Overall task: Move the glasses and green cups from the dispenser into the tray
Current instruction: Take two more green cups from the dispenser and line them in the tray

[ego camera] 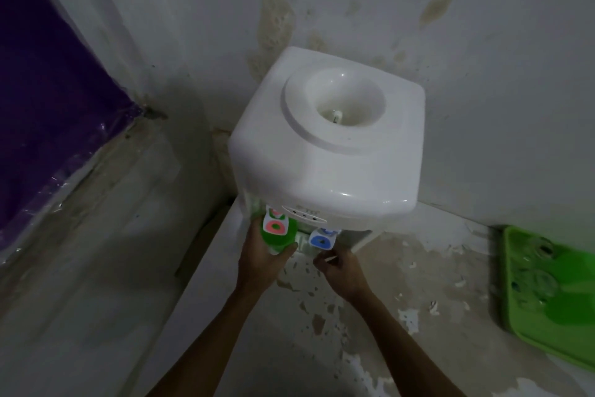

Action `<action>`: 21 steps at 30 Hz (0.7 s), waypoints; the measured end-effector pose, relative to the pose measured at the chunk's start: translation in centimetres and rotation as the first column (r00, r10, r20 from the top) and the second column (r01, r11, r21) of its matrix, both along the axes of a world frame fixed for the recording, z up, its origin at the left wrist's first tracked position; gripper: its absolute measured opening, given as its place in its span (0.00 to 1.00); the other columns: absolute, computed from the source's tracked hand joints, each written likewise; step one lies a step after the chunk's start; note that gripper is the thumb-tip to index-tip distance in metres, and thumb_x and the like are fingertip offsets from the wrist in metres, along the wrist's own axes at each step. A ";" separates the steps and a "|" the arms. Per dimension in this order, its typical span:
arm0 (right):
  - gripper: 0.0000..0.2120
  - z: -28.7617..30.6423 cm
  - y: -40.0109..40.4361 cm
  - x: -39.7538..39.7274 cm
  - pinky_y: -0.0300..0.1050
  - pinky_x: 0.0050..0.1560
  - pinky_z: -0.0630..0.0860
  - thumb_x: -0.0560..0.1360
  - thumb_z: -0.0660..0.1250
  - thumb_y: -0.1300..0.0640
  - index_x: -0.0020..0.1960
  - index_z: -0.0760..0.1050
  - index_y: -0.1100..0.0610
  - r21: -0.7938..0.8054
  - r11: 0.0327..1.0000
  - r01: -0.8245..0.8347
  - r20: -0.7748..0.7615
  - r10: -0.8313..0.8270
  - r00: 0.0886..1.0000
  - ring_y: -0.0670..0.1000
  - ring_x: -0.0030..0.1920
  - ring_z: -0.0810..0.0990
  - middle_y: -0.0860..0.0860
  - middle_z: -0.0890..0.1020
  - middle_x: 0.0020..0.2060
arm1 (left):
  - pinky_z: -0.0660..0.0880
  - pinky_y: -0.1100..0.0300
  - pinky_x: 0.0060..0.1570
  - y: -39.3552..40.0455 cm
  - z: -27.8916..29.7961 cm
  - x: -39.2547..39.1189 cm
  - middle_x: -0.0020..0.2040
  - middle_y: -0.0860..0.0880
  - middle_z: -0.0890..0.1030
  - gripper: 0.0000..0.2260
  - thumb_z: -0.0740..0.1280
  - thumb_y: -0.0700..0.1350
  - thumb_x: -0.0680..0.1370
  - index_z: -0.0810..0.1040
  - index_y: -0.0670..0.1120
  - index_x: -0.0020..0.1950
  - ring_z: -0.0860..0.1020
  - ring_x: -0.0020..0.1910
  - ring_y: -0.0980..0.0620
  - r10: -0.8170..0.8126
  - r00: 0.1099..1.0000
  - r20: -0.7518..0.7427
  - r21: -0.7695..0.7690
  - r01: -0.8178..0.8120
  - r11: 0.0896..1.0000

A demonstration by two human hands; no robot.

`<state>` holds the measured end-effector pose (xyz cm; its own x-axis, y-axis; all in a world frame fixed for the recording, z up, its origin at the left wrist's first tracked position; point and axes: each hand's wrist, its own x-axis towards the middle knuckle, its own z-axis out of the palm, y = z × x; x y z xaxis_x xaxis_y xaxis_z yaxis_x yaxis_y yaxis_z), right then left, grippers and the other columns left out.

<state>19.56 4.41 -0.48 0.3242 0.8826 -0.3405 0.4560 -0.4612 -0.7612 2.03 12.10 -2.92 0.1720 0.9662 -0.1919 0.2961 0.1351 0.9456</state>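
Observation:
A white water dispenser stands on a worn counter against the wall. Under its red tap, my left hand is closed around a green cup. Under the blue tap stands a clear glass, partly hidden by the tap. My right hand reaches to the base of that glass with curled fingers; whether it grips the glass I cannot tell. At the right edge lies a green tray with several clear glasses and a green cup in it.
The counter has peeling paint. A purple plastic-wrapped panel fills the upper left. The counter's left edge drops off beside my left arm. A stained wall rises close behind the dispenser.

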 end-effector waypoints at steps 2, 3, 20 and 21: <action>0.11 -0.3 -0.3 0.0 0.23 0.35 0.72 0.73 0.71 0.63 0.55 0.79 0.59 -0.005 1.000 0.005 -0.001 -0.005 1.000 0.34 0.33 0.80 0.48 0.83 0.38 | 0.79 0.60 0.55 -0.3 0.2 -0.7 0.59 0.65 0.79 0.37 0.79 0.58 0.62 0.66 0.68 0.67 0.78 0.58 0.66 -0.011 1.000 -0.006 -0.042 0.011 0.999; 0.11 -0.3 -0.5 -0.1 0.23 0.35 0.72 0.72 0.72 0.64 0.55 0.79 0.61 -0.010 1.000 0.009 -0.010 -0.009 1.000 0.34 0.33 0.80 0.49 0.83 0.38 | 0.79 0.64 0.51 -0.5 0.3 -1.1 0.56 0.68 0.80 0.35 0.79 0.58 0.62 0.67 0.70 0.64 0.78 0.55 0.68 -0.017 1.000 -0.005 -0.056 0.016 0.998; 0.15 2.7 -3.9 -2.9 0.44 0.42 0.80 0.74 0.71 0.57 0.60 0.76 0.53 -0.178 0.965 0.190 -0.503 -0.256 0.826 0.57 0.51 0.83 0.58 0.82 0.55 | 0.81 0.48 0.55 -5.8 0.9 -1.3 0.60 0.51 0.81 0.30 0.78 0.53 0.64 0.74 0.57 0.65 0.82 0.57 0.51 0.111 0.954 0.279 -0.403 0.012 0.915; 0.15 2.7 -4.2 -2.7 0.41 0.39 0.78 0.74 0.72 0.58 0.60 0.76 0.54 -0.145 0.969 0.201 -0.477 -0.247 0.844 0.56 0.49 0.82 0.59 0.81 0.54 | 0.80 0.48 0.56 -5.8 1.0 -1.3 0.61 0.51 0.81 0.29 0.77 0.51 0.66 0.74 0.57 0.66 0.81 0.58 0.51 0.104 0.957 0.272 -0.405 0.016 0.914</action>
<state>16.83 0.19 2.21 0.2817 0.7662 -0.5775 -0.0870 -0.5790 -0.8107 0.70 6.27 -1.91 0.2355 0.8261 -0.5120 0.0107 0.5246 0.8513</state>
